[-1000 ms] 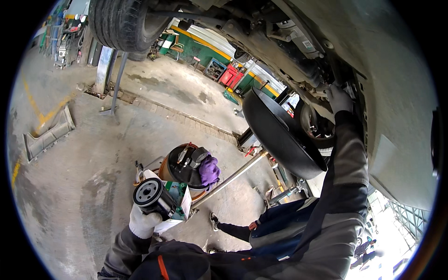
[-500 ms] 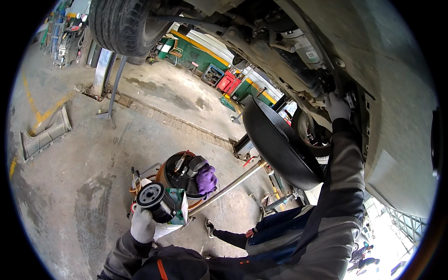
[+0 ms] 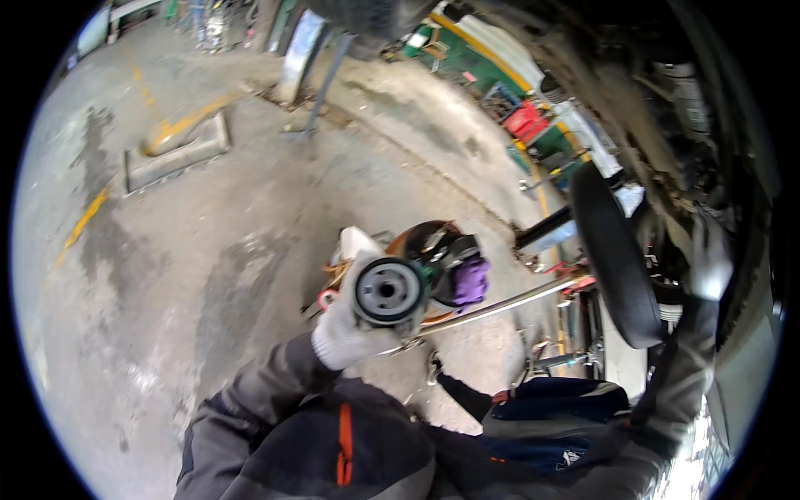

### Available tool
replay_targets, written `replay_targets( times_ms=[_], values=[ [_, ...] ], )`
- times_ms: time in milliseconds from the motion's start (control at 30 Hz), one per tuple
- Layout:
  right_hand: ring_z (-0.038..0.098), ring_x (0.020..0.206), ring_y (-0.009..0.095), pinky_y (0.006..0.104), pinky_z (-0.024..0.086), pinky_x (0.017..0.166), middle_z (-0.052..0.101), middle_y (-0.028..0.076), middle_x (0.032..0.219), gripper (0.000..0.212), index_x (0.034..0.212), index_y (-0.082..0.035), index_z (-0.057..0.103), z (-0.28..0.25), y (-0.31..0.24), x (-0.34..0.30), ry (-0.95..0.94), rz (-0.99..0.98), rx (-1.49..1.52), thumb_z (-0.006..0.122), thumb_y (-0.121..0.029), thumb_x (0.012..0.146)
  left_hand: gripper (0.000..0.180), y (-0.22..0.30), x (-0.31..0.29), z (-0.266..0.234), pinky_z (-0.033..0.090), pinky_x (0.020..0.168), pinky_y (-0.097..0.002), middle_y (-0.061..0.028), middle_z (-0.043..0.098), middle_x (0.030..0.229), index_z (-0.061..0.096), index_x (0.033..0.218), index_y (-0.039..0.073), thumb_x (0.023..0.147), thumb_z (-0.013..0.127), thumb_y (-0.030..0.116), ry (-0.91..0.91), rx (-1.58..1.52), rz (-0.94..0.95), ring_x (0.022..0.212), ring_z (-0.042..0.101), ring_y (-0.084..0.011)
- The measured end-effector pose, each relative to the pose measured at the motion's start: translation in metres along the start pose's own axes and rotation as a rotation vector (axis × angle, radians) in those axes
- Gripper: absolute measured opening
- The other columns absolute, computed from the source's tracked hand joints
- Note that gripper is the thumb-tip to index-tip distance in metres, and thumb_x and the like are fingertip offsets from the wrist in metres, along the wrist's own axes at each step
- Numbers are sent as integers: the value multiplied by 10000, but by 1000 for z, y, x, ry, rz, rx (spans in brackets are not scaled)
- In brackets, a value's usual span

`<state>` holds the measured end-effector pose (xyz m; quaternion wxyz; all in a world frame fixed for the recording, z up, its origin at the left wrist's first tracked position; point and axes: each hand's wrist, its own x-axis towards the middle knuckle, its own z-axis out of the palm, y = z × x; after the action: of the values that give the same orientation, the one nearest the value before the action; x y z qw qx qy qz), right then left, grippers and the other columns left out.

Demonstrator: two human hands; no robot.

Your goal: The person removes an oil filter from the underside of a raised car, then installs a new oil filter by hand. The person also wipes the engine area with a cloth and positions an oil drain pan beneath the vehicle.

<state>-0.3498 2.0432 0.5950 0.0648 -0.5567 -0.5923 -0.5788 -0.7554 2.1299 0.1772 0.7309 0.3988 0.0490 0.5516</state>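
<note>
My left hand (image 3: 343, 335), in a pale knit glove, is closed round a black oil filter (image 3: 390, 275). The filter's round end with its central hole and ring of smaller holes faces up toward me. High on the right, my gloved right hand (image 3: 711, 254) reaches up to the underside of a raised car (image 3: 621, 108). Motion blurs it, and its fingers cannot be made out. Left of that arm stands a black round drain pan (image 3: 617, 258) on a metal pole (image 3: 517, 297). Beyond the filter is a drum (image 3: 423, 242) with a purple cloth (image 3: 472, 279) on it.
Another person (image 3: 542, 408) in dark clothes stands close by at the lower right. A grey trim panel (image 3: 177, 158) lies on the floor at the left. A lift post (image 3: 300, 54) rises at the back, and a red cabinet (image 3: 526, 122) stands by the far wall.
My view has swung left and down. My left hand has raised the oil filter and turned its holed end more toward me. My right hand remains up by the car's underside, now blurred.
</note>
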Motion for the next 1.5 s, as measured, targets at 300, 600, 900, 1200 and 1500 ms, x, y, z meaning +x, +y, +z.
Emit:
replay_targets(
  times_ms=[300,600,900,1200,1500],
  values=[
    [673,700,214,337,526,630,732,74,862,72,948,-71,723,-108,-249,-14,-280,-247,1196,750,-112,895,925,68,-28,18,558,913,-366,-153,609,1231,455,1346,13,604,976,197,11,794,287,1052,681,-265],
    [567,632,63,242,416,569,665,49,798,92,932,10,733,-131,-302,-10,-1074,145,1609,762,-75,914,814,108,-44,36,519,917,-401,-190,600,1184,541,1220,-13,583,992,219,-48,901,467,1063,651,-335],
    [531,654,67,277,450,594,613,36,694,200,846,22,669,-138,-312,-5,-1015,-102,1536,736,-138,946,830,120,-60,39,539,906,-399,-170,603,1188,535,1238,10,577,993,214,-19,958,450,1062,661,-319],
    [566,653,91,285,462,609,628,52,695,240,807,10,647,-138,-318,7,-1087,-53,1503,713,-162,960,828,123,-60,36,543,906,-398,-168,604,1194,533,1243,21,582,991,220,-25,1005,480,1054,667,-323],
    [558,652,72,282,471,617,605,46,683,215,802,10,635,-130,-318,9,-1084,-18,1532,712,-137,937,809,121,-57,36,539,904,-395,-171,606,1182,542,1228,12,583,991,204,-19,945,467,1047,665,-314]
  ],
)
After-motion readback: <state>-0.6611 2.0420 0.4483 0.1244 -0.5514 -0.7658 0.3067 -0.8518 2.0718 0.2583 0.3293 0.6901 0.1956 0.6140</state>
